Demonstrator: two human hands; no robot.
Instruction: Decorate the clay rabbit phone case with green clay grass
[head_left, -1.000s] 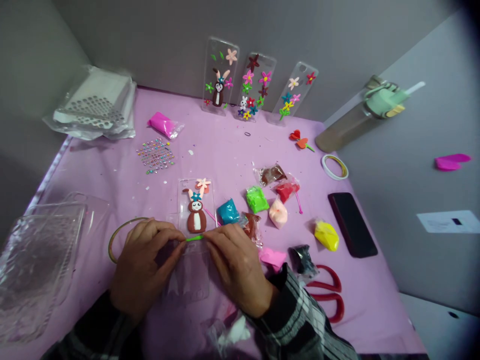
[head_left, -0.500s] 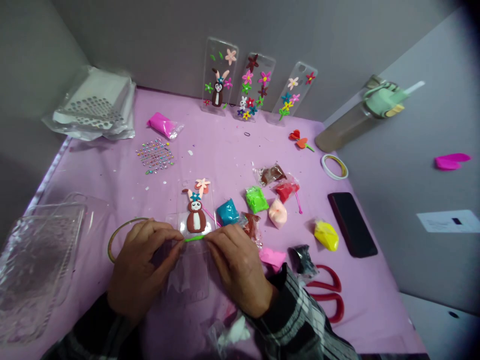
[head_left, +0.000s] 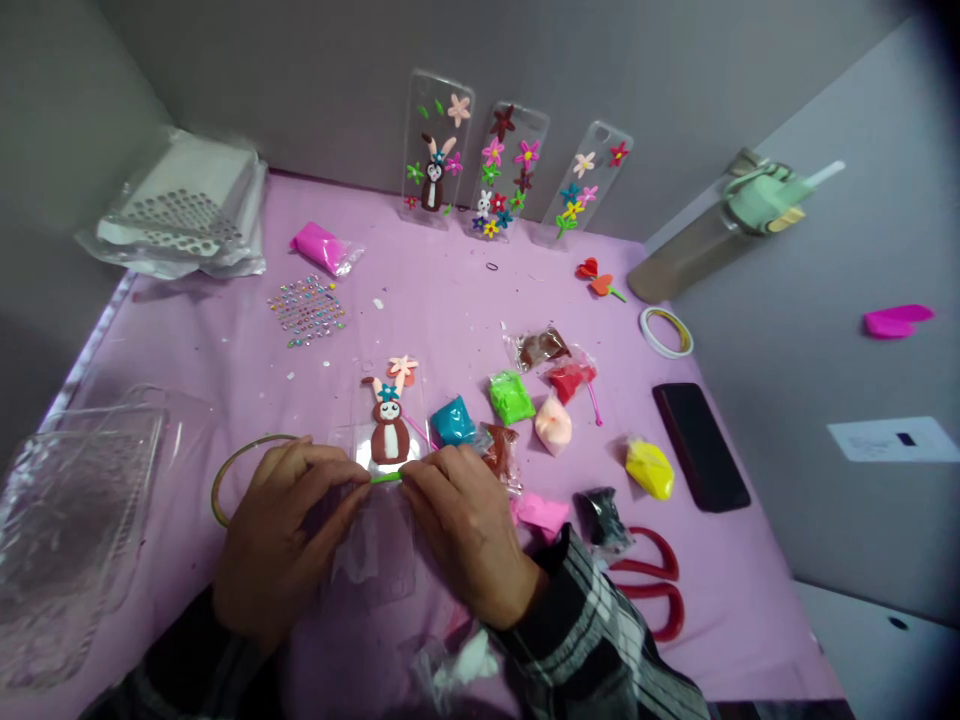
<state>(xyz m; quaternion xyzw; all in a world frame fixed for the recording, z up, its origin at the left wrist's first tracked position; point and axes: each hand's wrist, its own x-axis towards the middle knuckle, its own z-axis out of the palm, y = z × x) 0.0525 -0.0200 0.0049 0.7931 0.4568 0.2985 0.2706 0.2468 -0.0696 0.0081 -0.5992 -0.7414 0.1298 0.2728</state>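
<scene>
A thin strip of green clay (head_left: pixel 387 477) stretches between my two hands, over the lower part of a clear phone case (head_left: pixel 361 440). My left hand (head_left: pixel 289 540) pinches its left end between thumb and finger. At the other end, the fingertips of my right hand (head_left: pixel 469 535) are closed on it. Just above the strip, a brown clay bunny (head_left: pixel 390 440) with a white belly lies on the case, a blue flower (head_left: pixel 388 393) by its ears. A peach clay flower (head_left: pixel 403 369) tops the case. Both palms are hidden.
Several wrapped clay packs, such as the teal one (head_left: pixel 452 421), lie to the right with red-handled scissors (head_left: pixel 664 610) and a black phone (head_left: pixel 701 446). Decorated cases (head_left: pixel 439 100) lean on the back wall near a bottle (head_left: pixel 686 255). Clear cases (head_left: pixel 75 530) lie left.
My right hand has shifted slightly left, so less of the green strip shows between my fingers. The whole view has moved a little; both hands keep their pinch.
</scene>
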